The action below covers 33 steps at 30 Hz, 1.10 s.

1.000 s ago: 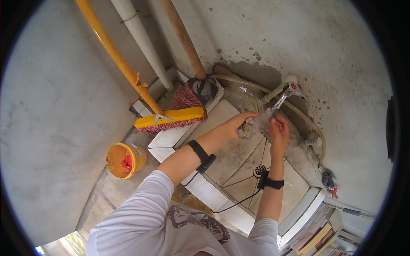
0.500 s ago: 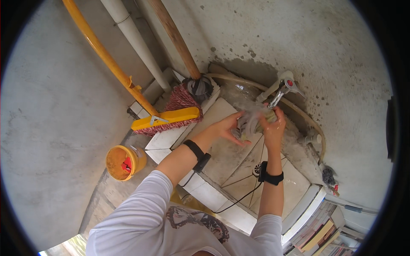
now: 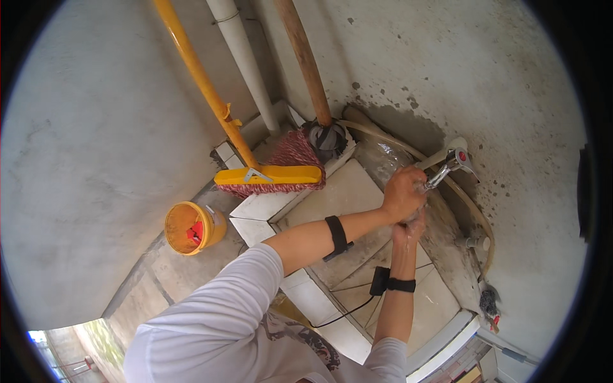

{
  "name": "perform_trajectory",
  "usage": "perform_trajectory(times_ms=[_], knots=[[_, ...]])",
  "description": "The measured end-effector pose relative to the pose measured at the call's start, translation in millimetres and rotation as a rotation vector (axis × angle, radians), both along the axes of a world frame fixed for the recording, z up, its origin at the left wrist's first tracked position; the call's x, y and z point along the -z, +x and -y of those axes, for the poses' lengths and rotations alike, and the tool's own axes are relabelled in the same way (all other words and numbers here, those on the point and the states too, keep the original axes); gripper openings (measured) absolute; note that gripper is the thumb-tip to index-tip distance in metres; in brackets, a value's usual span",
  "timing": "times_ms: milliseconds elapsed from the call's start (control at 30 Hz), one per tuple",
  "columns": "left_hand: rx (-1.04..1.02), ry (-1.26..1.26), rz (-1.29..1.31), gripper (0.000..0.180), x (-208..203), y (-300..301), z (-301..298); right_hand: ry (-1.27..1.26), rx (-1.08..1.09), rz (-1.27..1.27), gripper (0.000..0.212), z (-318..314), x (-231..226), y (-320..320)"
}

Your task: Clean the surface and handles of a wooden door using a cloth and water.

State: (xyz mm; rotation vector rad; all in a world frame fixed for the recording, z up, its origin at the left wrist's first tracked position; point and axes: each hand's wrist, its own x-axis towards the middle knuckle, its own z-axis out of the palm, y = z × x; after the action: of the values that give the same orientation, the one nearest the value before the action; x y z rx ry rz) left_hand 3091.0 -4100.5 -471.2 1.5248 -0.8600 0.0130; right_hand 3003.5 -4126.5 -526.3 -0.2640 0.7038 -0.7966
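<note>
My left hand [image 3: 402, 195] is closed right under the spout of a chrome tap [image 3: 440, 174], its back toward me. Just below it my right hand [image 3: 410, 228] is turned upward, its fingers curled in against the left one. Running water wets both hands. A small pale, greyish patch shows between them, but whether it is a wet thing or only water I cannot make out. Both hands are above the tiled basin floor [image 3: 322, 199]. Black straps with small dark boxes sit on both forearms, and a cable hangs from the right one.
A yellow broom [image 3: 268, 174] and a wooden-handled mop [image 3: 306, 64] lean in the corner beside a white pipe [image 3: 246, 67]. A yellow bucket [image 3: 217, 225] with something red inside stands at left. A hose [image 3: 469, 203] runs along the wall behind the tap.
My hands were apart, with something grey and blurred between them. Now they have come together under the spout, the left one moving right and over the right one. The view has shifted slightly.
</note>
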Motion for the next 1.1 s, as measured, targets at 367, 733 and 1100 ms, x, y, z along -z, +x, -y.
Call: perform_trajectory(times_ms=[367, 733, 1100], knots=[[0.363, 0.235, 0.529, 0.011, 16.6, 39.2, -31.2, -0.119, -0.542, -0.227, 0.038, 4.4, 19.3, 19.7], [0.353, 0.673, -1.369, 0.064, 34.4, 70.1, -42.0, -0.724, -0.348, -0.566, 0.037, 8.0, -32.2, -17.4], [0.699, 0.185, -1.783, 0.056, 9.3, 33.5, -44.2, -1.675, -0.301, -1.022, 0.040, -47.2, -81.0, -12.6]])
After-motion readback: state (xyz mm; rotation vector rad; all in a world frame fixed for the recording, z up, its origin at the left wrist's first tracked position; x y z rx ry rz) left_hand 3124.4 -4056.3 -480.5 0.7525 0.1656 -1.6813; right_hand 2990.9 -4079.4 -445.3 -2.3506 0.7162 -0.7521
